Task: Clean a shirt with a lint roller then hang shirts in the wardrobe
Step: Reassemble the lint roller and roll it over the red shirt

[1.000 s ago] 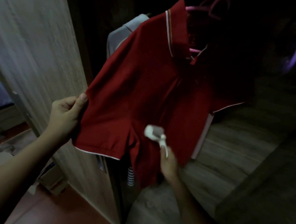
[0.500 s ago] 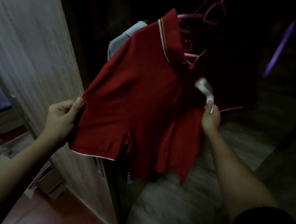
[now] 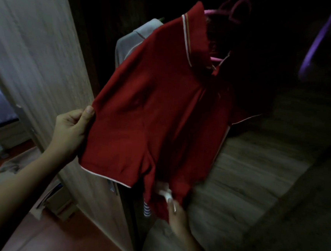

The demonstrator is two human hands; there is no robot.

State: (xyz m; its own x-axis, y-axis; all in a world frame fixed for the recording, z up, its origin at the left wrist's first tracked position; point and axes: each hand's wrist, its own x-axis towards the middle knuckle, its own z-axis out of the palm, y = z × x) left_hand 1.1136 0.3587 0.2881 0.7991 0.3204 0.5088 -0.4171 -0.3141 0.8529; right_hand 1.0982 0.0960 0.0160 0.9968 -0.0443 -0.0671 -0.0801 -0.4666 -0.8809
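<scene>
A red polo shirt (image 3: pixel 153 113) with white trim hangs on a pink hanger (image 3: pixel 215 59) inside the dark wardrobe. My left hand (image 3: pixel 70 130) pinches the edge of its left sleeve and holds the cloth stretched out. Low on the shirt front, my right hand (image 3: pixel 177 216) grips the white lint roller (image 3: pixel 164 190), whose head lies against the fabric near the hem. A grey shirt (image 3: pixel 130 41) hangs behind the red one, mostly hidden.
The open wardrobe door (image 3: pixel 39 61) stands at the left. The wardrobe's wooden shelf (image 3: pixel 245 168) lies below and right of the shirt. A purple hanger (image 3: pixel 316 45) shows at the upper right. A striped garment (image 3: pixel 147 208) hangs under the hem. Boxes and papers (image 3: pixel 49 198) sit on the floor.
My right hand has swept the lint roller from the chest near the collar down to the lower front of the red shirt. My left hand keeps its hold on the sleeve.
</scene>
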